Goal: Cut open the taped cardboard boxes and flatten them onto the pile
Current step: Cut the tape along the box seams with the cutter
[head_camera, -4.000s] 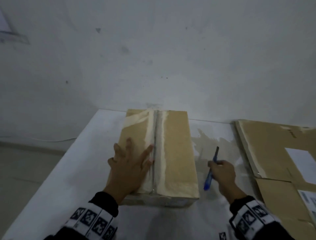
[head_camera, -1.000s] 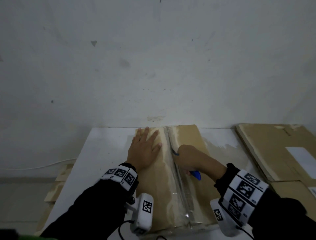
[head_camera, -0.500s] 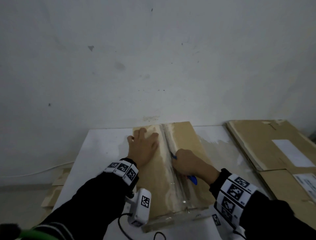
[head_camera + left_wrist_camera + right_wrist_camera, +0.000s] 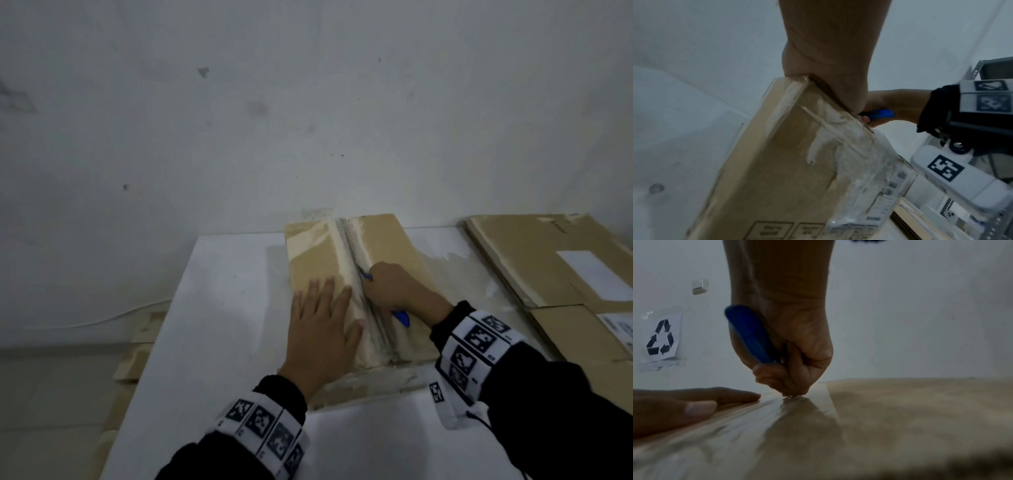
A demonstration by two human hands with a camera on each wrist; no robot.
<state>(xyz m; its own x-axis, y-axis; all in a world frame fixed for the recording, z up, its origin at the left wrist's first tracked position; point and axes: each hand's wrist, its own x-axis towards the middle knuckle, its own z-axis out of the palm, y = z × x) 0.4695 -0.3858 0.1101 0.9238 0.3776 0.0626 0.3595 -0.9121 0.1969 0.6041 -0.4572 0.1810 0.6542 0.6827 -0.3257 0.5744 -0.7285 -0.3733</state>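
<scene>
Our left hand (image 4: 322,329) lies flat with fingers spread on the left flap of the cardboard box (image 4: 387,240). Our right hand (image 4: 394,284) grips a blue cutter (image 4: 750,332), its tip at the taped centre seam (image 4: 352,253). The box sits on the white worktop (image 4: 219,308); flattened cardboard (image 4: 534,253) lies to the right.
</scene>
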